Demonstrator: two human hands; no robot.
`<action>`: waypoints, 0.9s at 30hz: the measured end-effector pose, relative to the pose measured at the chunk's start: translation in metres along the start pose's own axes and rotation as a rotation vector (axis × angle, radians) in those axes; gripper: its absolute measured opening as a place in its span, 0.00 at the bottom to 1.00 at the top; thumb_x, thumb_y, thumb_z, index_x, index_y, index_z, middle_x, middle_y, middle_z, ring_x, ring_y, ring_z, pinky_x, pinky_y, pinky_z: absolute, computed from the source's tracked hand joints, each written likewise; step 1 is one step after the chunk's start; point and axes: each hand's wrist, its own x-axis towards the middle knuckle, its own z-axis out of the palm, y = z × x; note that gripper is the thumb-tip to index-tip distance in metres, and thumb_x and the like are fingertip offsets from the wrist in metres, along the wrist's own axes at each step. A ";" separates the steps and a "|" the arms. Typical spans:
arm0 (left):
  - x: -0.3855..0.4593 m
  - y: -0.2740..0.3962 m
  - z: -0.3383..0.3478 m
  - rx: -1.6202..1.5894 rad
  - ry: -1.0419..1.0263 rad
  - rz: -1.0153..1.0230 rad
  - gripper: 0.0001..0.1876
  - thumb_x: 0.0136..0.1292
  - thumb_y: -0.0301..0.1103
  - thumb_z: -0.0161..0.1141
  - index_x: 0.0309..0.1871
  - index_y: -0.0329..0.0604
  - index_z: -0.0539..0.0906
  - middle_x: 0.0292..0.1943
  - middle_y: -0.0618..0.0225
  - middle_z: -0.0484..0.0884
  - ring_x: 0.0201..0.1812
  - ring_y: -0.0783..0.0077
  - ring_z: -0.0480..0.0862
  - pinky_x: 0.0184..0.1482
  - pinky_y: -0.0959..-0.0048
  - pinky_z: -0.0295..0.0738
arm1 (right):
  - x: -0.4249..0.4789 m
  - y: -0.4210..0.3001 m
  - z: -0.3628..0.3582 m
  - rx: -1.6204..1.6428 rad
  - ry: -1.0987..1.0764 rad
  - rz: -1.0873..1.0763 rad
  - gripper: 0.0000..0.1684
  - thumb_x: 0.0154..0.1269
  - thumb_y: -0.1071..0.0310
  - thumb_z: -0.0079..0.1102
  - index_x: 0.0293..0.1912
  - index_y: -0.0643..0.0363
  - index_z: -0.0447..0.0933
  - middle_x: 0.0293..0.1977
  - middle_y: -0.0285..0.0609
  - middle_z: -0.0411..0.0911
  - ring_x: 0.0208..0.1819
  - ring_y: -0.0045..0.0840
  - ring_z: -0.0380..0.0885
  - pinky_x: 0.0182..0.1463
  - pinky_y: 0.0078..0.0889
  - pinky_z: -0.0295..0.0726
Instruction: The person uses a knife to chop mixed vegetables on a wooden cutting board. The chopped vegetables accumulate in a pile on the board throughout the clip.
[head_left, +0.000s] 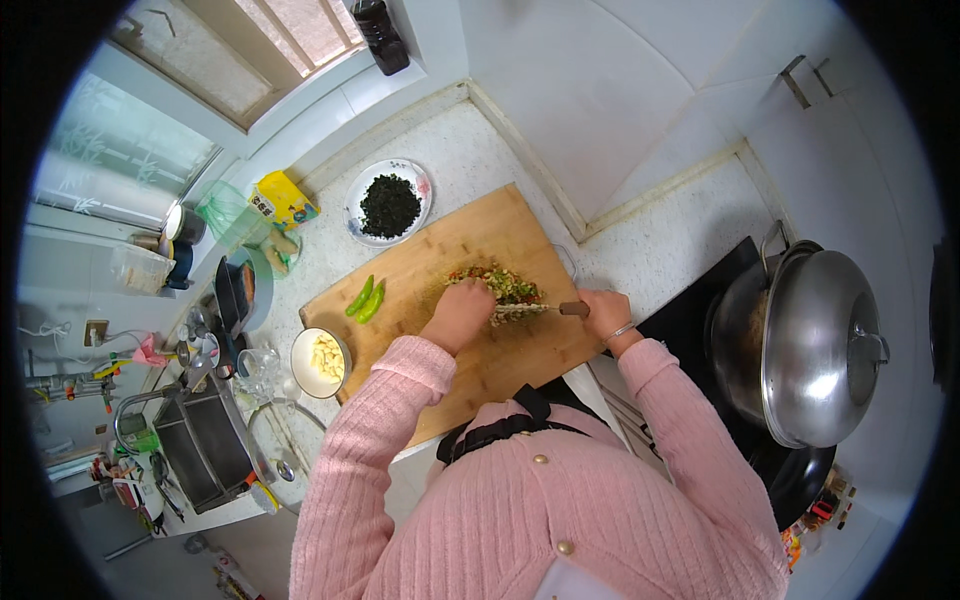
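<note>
My right hand (606, 315) grips the brown handle of a kitchen knife (525, 307) at the right part of the wooden cutting board (480, 382). Small chopped bits cling to its blade. My left hand (463, 311) is curled at the far end of the blade, its fingertips hidden from view. Under and beyond the knife lies a pile of finely chopped green and red peppers (510, 285). Two whole green chili peppers (366, 300) rest on the board's left part. A white bowl (300, 364) of peeled garlic cloves (328, 358) stands by the board's left edge.
Behind the board is a plate (355, 225) of chopped dark greens (390, 206). A lidded steel wok (814, 345) stands on the black stove (682, 307) at right. To the left are a glass lid (281, 427), a sink (202, 442) and a yellow packet (283, 199).
</note>
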 end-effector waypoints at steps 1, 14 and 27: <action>0.002 -0.001 -0.001 0.025 -0.003 0.011 0.05 0.46 0.26 0.53 0.30 0.40 0.75 0.33 0.61 0.76 0.40 0.59 0.76 0.40 0.67 0.74 | 0.000 -0.001 -0.001 -0.013 -0.003 -0.011 0.03 0.47 0.70 0.53 0.27 0.53 0.72 0.22 0.42 0.75 0.27 0.37 0.76 0.29 0.39 0.72; -0.001 -0.012 0.008 -0.064 0.031 -0.104 0.07 0.47 0.25 0.54 0.31 0.39 0.77 0.36 0.60 0.77 0.42 0.60 0.77 0.40 0.67 0.74 | 0.051 0.004 -0.018 -0.115 -0.072 -0.139 0.03 0.49 0.68 0.54 0.28 0.50 0.73 0.22 0.39 0.75 0.27 0.36 0.75 0.28 0.40 0.72; 0.005 -0.050 0.037 -0.184 0.149 0.066 0.07 0.47 0.26 0.53 0.32 0.40 0.76 0.38 0.60 0.75 0.41 0.59 0.76 0.40 0.65 0.73 | 0.038 -0.022 -0.038 -0.157 -0.080 -0.065 0.03 0.50 0.68 0.52 0.25 0.53 0.73 0.20 0.42 0.76 0.25 0.37 0.76 0.28 0.40 0.72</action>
